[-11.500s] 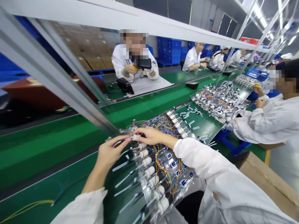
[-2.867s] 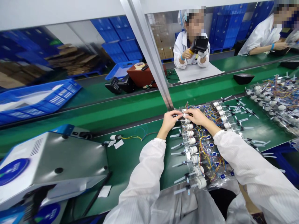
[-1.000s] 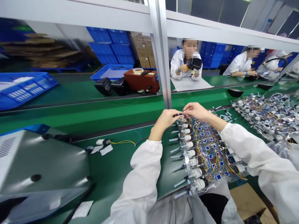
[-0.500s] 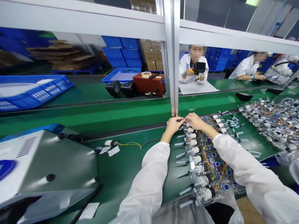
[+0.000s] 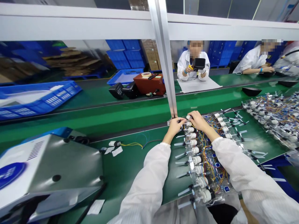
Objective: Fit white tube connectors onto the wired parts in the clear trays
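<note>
At the far end of a row of small white-and-black cylindrical units [image 5: 197, 159] with coloured wires and pale tabs, both of my hands work close together. My left hand [image 5: 175, 126] is closed in a pinch by a small dark piece, too small to make out. My right hand [image 5: 198, 120] has its thumb and fingers closed around a white-ended cylindrical unit [image 5: 188, 117]. The row runs toward me along the green bench [image 5: 140, 174], with yellow, red and blue wires [image 5: 205, 149] tangled on its right side. My fingers partly hide the units at the far end.
A grey-white machine [image 5: 70, 165] stands at left. Near it lie a loose wired cylinder [image 5: 114, 143] and paper bits [image 5: 117, 151]. A metal post [image 5: 164, 59] rises just beyond my hands. More wired units [image 5: 275, 118] pile up at right. Co-workers [image 5: 193, 67] sit across the bench.
My right hand has moved slightly right, away from the left, and a white cylinder end now shows at its fingertips. My left hand stays nearly in place. The camera view has tilted slightly.
</note>
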`<state>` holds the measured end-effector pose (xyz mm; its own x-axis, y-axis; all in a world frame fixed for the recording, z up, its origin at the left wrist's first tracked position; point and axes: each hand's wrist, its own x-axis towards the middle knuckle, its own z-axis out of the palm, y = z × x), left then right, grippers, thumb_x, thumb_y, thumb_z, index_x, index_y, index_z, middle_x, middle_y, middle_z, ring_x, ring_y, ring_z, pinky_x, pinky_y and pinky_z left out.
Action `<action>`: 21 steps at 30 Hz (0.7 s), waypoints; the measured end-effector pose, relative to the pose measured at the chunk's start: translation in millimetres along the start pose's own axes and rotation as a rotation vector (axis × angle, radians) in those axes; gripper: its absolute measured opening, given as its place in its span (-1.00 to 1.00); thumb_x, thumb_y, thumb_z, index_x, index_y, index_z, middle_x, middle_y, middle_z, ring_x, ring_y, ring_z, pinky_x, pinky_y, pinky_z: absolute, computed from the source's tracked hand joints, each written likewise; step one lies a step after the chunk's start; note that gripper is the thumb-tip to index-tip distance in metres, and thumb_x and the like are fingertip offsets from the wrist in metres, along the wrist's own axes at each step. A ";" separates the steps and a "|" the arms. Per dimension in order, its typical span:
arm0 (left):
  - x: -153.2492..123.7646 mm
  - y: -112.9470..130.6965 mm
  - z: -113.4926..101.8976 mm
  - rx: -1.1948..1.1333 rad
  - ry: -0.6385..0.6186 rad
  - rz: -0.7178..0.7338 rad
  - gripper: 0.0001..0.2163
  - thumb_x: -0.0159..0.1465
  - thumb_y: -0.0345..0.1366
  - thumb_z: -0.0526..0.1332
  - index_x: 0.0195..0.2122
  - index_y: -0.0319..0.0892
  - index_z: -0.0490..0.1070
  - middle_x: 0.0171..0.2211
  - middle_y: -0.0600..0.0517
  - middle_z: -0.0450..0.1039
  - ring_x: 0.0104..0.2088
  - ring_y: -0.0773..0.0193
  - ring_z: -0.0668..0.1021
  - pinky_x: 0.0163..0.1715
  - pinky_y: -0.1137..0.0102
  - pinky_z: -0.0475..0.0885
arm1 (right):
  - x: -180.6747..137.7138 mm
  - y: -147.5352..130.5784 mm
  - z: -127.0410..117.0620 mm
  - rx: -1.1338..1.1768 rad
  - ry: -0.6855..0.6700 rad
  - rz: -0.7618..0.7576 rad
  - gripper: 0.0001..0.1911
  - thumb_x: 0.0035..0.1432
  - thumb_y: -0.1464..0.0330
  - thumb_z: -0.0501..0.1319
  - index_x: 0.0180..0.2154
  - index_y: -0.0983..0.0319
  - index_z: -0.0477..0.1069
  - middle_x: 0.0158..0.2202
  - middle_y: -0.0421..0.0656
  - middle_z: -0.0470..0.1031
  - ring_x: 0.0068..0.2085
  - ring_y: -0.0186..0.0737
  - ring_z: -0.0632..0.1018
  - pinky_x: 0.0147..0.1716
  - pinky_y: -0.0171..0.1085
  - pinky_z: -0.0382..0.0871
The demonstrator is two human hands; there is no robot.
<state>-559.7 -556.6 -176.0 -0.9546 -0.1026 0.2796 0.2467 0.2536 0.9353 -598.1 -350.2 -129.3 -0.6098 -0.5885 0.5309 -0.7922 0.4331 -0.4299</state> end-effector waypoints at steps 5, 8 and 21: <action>-4.9 0.0 4.5 -0.076 0.055 0.014 -0.73 0.25 -0.09 0.38 -0.20 -0.19 0.68 -0.21 -0.08 0.68 -0.17 0.11 0.65 -0.02 0.25 0.50 | 0.2 -7.1 1.9 0.131 0.003 -0.006 -0.69 0.41 0.36 0.16 0.14 0.22 0.40 0.01 0.02 0.48 0.03 -0.07 0.52 0.08 -0.10 0.43; -7.9 1.2 7.2 -0.116 0.121 0.015 -0.72 0.26 -0.10 0.36 -0.17 -0.20 0.67 -0.17 -0.10 0.68 -0.13 0.12 0.65 -0.01 0.26 0.50 | 0.9 -3.8 3.3 0.150 0.006 0.016 -0.73 0.37 0.34 0.23 0.06 0.23 0.48 -0.05 -0.01 0.56 -0.03 -0.08 0.57 0.06 -0.09 0.45; -11.4 -4.3 15.3 -0.147 0.206 0.044 -0.78 0.25 -0.14 0.37 -0.21 -0.19 0.66 -0.13 -0.10 0.67 -0.05 0.12 0.65 0.12 0.21 0.48 | -0.6 2.1 10.7 0.119 -0.072 -0.041 -0.66 0.43 0.32 0.18 0.15 0.24 0.50 0.08 0.05 0.58 0.10 -0.06 0.58 0.16 -0.07 0.42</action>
<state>-552.5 -541.8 -186.4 -0.8920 -0.2922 0.3448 0.3232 0.1210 0.9386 -599.2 -356.3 -138.4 -0.5702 -0.6537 0.4976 -0.8056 0.3264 -0.4945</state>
